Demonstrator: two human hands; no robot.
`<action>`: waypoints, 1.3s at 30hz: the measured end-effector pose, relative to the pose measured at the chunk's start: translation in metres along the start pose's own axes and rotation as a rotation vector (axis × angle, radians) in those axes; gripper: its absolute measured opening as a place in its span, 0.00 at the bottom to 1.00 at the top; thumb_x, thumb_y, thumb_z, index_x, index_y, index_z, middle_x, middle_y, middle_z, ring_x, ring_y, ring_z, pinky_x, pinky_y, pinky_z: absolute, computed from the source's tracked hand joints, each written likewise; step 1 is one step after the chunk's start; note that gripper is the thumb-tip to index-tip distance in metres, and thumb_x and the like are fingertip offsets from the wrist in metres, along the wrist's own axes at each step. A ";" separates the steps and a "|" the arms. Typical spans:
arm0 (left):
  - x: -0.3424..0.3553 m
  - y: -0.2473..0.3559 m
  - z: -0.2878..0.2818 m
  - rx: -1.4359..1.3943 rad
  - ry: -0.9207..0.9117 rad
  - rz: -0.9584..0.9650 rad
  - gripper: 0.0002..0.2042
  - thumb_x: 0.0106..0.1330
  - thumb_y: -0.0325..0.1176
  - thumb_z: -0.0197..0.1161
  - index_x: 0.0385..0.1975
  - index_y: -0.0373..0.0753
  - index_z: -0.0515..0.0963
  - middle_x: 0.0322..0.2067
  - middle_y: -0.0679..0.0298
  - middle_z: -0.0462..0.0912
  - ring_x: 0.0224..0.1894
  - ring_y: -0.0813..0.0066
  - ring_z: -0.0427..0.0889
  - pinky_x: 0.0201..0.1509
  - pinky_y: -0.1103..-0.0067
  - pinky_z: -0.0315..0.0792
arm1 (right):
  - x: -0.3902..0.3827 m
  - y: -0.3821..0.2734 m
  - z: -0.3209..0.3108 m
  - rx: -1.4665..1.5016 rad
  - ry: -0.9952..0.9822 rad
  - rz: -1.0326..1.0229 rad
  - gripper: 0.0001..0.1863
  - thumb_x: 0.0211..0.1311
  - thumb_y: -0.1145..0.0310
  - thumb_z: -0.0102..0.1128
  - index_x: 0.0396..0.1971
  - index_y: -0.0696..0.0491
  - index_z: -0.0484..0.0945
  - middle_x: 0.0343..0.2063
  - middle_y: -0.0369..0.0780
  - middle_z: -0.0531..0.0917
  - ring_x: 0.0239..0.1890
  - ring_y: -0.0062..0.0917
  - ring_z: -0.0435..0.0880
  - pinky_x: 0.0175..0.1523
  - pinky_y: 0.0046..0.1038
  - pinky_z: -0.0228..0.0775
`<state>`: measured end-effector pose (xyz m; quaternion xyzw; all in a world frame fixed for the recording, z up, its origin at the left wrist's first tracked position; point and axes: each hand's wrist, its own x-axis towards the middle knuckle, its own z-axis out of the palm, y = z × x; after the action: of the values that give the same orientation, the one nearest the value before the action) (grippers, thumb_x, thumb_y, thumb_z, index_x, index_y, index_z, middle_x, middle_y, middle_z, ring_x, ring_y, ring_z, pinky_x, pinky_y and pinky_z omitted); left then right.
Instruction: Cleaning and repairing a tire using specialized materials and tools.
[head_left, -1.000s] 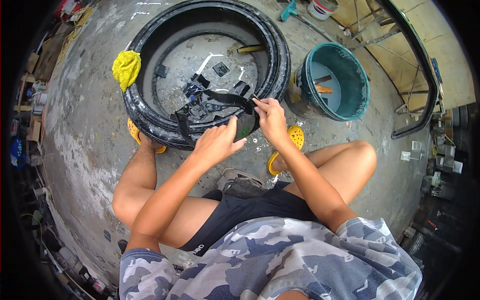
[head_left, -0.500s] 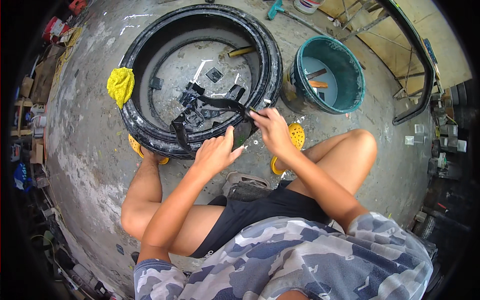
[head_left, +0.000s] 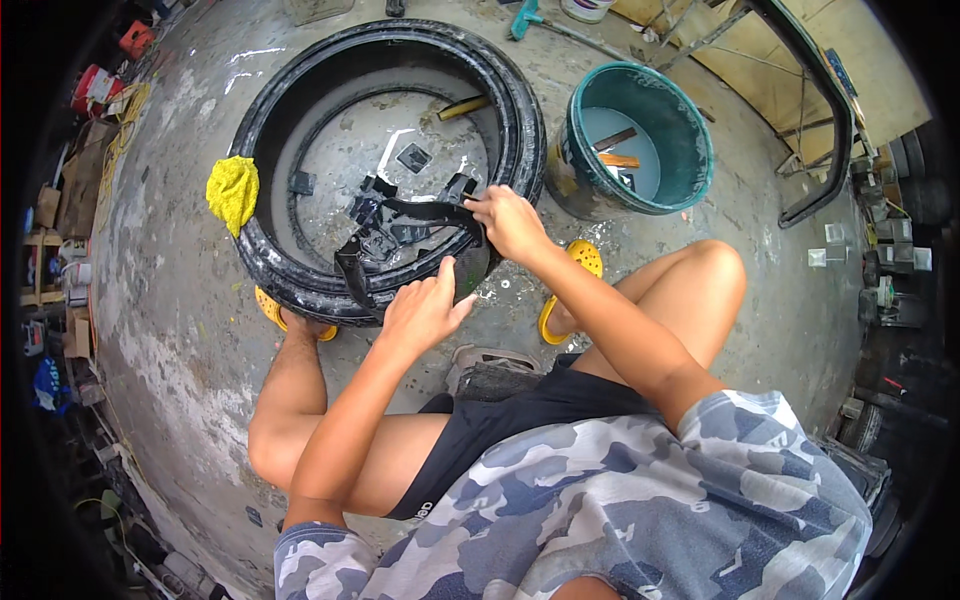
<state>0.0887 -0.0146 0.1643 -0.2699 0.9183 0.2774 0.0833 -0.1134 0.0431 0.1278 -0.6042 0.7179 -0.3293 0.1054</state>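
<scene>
A glossy black curved plastic part (head_left: 428,209) rests across the near rim of a big black tire (head_left: 262,120) lying on its side on the floor. My left hand (head_left: 422,312) grips the near end of the part, its thumb and index finger pressed along a dark panel. My right hand (head_left: 508,222) is closed, fingertips pinched at the part's right edge. Whatever small thing those fingers may hold is hidden. Other black plastic pieces (head_left: 378,243) show inside the tire ring beneath the part; where one ends and another begins is hard to tell.
A yellow cloth (head_left: 232,195) drapes over the tire's left rim. To the right stands a teal bucket (head_left: 690,192) with cloudy water and a few strips inside. Beyond it lie a teal-headed brush (head_left: 523,20) and a black frame (head_left: 843,130). A yellow-handled object (head_left: 463,107) lies inside the ring.
My right hand has moved up and left along the part's edge. The left hand keeps its grip with little movement. The whole view has shifted slightly.
</scene>
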 end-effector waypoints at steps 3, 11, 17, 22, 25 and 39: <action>0.001 -0.003 -0.001 -0.029 -0.022 -0.016 0.36 0.65 0.49 0.64 0.60 0.22 0.63 0.29 0.40 0.83 0.33 0.42 0.84 0.39 0.56 0.77 | -0.036 -0.005 -0.009 0.064 -0.084 0.143 0.14 0.60 0.75 0.60 0.46 0.56 0.85 0.38 0.47 0.81 0.45 0.41 0.79 0.50 0.39 0.72; 0.001 0.000 0.001 -0.006 0.008 -0.041 0.37 0.64 0.50 0.65 0.62 0.24 0.63 0.30 0.40 0.83 0.36 0.42 0.84 0.41 0.57 0.76 | 0.012 0.016 -0.010 -0.070 -0.113 0.121 0.13 0.59 0.73 0.61 0.43 0.55 0.86 0.37 0.46 0.82 0.46 0.42 0.81 0.51 0.39 0.72; 0.004 -0.004 0.005 -0.176 0.003 -0.040 0.34 0.61 0.50 0.68 0.58 0.30 0.68 0.33 0.42 0.84 0.38 0.42 0.84 0.42 0.57 0.76 | -0.035 -0.034 -0.024 0.208 -0.057 0.270 0.14 0.59 0.76 0.64 0.46 0.57 0.85 0.35 0.48 0.83 0.39 0.42 0.83 0.47 0.35 0.73; -0.010 -0.016 0.004 -0.123 0.002 0.044 0.25 0.58 0.49 0.71 0.47 0.35 0.77 0.32 0.46 0.85 0.37 0.47 0.85 0.44 0.59 0.76 | -0.039 -0.046 -0.011 0.146 0.009 0.296 0.15 0.59 0.77 0.63 0.47 0.58 0.84 0.35 0.48 0.83 0.39 0.41 0.83 0.47 0.34 0.73; -0.019 -0.030 0.001 0.107 -0.059 0.043 0.31 0.63 0.66 0.55 0.26 0.39 0.86 0.23 0.50 0.84 0.32 0.51 0.86 0.39 0.62 0.77 | -0.035 -0.044 -0.009 0.148 -0.030 0.304 0.14 0.60 0.77 0.62 0.47 0.58 0.84 0.36 0.49 0.84 0.41 0.42 0.84 0.49 0.35 0.73; -0.013 -0.039 0.000 0.020 0.013 0.071 0.37 0.65 0.69 0.50 0.21 0.34 0.85 0.20 0.46 0.82 0.29 0.47 0.84 0.35 0.61 0.77 | -0.043 -0.081 -0.008 -0.258 0.048 0.003 0.16 0.59 0.77 0.61 0.47 0.50 0.86 0.40 0.45 0.82 0.43 0.40 0.80 0.50 0.36 0.72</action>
<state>0.1208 -0.0358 0.1499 -0.2381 0.9306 0.2690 0.0703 -0.0430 0.0815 0.1719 -0.6036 0.7575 -0.2484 0.0100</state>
